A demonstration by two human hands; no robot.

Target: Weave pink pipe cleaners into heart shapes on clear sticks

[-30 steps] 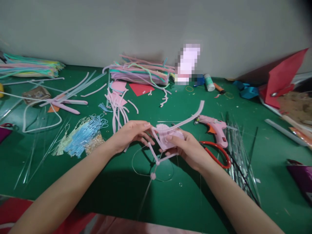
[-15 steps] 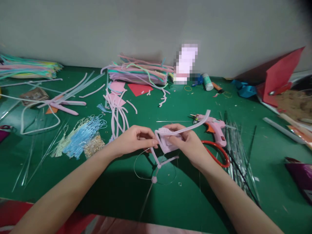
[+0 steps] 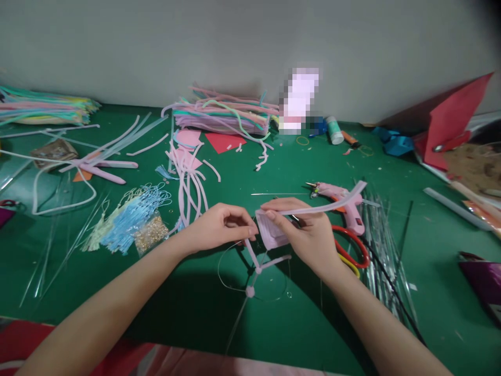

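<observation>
In front of me, my right hand [image 3: 305, 230] pinches a lilac pipe cleaner [image 3: 329, 207] at a folded lilac pipe-cleaner panel [image 3: 272, 235], which has a squarish outline. The pipe cleaner's long free end points right over the glue gun. My left hand [image 3: 225, 227] is closed at the panel's left edge, thumb against fingers, on a lilac pipe-cleaner figure [image 3: 253, 257] that hangs below. The figure has thin sticks, a small round knob [image 3: 250, 291] and a clear wire loop [image 3: 220, 271]. My fingers partly hide where figure and panel meet.
Right of my hands lie a pink glue gun [image 3: 354, 211], red-handled scissors [image 3: 362, 250] and clear sticks [image 3: 381, 261]. Blue tassels [image 3: 131, 222] and a bag of gold beads [image 3: 151, 235] are on the left. Pipe-cleaner bundles [image 3: 223, 121] lie along the wall.
My right hand's fingers have shifted onto the panel's top corner. The pipe cleaner's free end has swung right and lies flatter. My left hand stays nearly in place.
</observation>
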